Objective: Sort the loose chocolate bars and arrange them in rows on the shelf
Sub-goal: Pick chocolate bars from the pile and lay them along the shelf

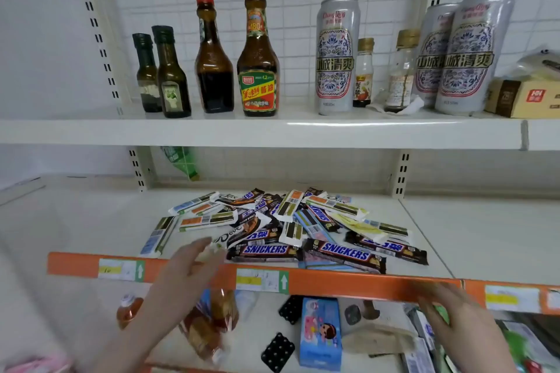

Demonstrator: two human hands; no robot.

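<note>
Your left hand (189,263) reaches over the orange shelf edge (333,281) with loose fingers holding nothing, because the messy pile of shiny wrapped chocolate bars (281,227) sits mid-shelf unsorted, while your blurry right hand (445,306) waits spread open and empty below.

Both hands are motion-blurred: the left hand (194,257) perhaps touches a bar, though its fingertips smear. The right hand (445,303) hides part of the orange shelf strip (333,280). Lower bars in the pile (281,221) lie covered.
</note>
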